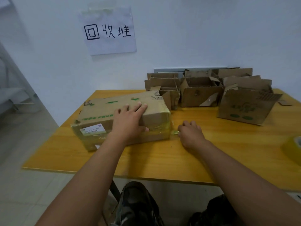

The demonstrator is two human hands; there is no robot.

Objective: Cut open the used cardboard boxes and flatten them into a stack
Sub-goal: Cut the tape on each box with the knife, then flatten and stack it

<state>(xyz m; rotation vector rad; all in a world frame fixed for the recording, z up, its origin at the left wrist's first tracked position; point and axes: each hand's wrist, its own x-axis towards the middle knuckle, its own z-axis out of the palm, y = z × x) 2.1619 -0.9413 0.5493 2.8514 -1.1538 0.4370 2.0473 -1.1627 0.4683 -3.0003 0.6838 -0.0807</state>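
Observation:
A sealed brown cardboard box (104, 111) with green print and a white shipping label lies on the yellow table (162, 157), wrapped in yellowish tape. My left hand (130, 121) presses flat on its top and front edge, fingers spread. My right hand (189, 133) rests on the table just right of the box, pinching a loose strip of tape (174, 132) that comes off the box's lower right corner. No cutting tool shows in either hand.
Several opened cardboard boxes (200, 93) stand along the wall at the back, and one with green print (244, 106) sits at the right. A roll of yellow tape (293, 149) lies at the right edge. A paper sign (108, 31) hangs on the wall.

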